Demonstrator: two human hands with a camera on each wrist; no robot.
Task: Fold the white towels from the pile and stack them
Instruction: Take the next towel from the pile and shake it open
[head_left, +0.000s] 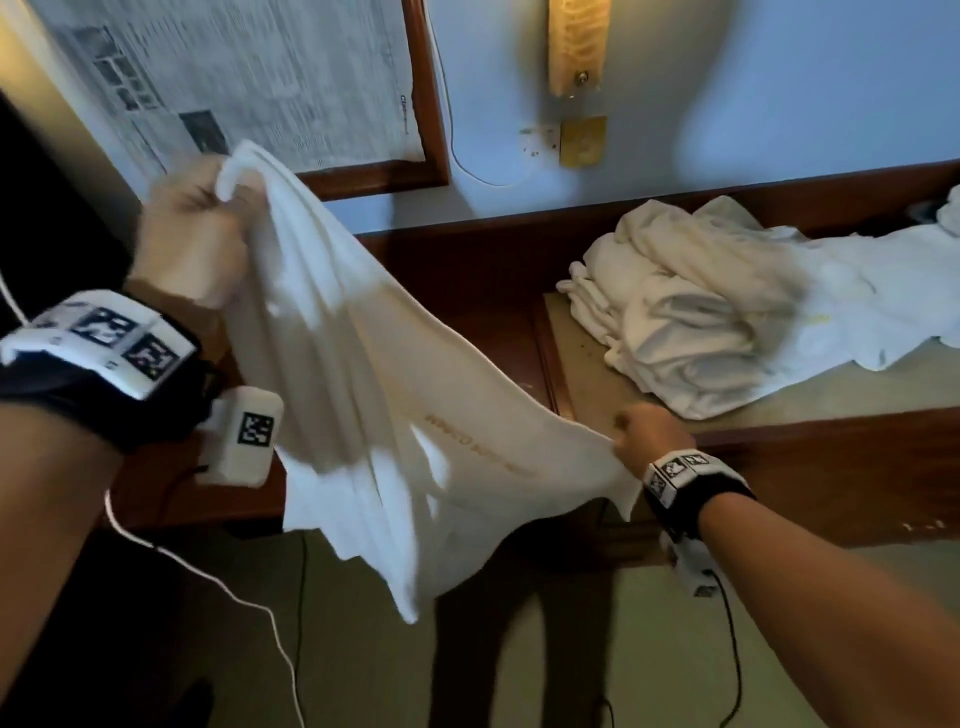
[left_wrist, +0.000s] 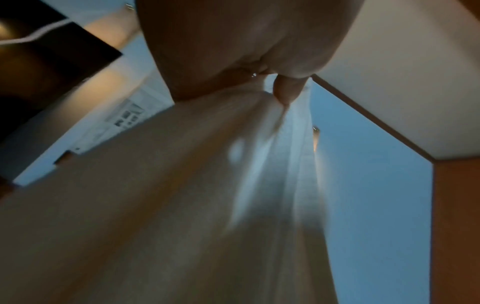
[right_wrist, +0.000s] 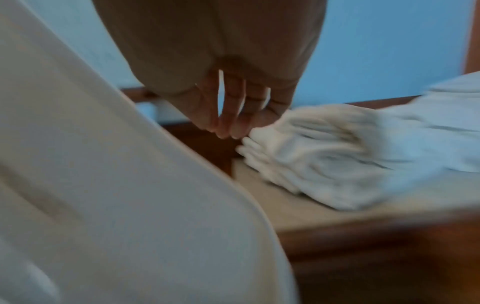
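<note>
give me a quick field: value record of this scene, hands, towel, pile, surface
left hand: raised, grips one bunched end of the towel
right hand: lower, near the table edge, grips the other end
towel: white, unfolded, stretched between the hands, sagging in the air, faint lettering
pile: crumpled white towels on the table, touched by neither hand
table: pale top, dark wood rim
folded stack: none seen

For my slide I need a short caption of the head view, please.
Both hands, left hand and right hand, hold a white towel stretched in the air beside the towel pile.
</note>
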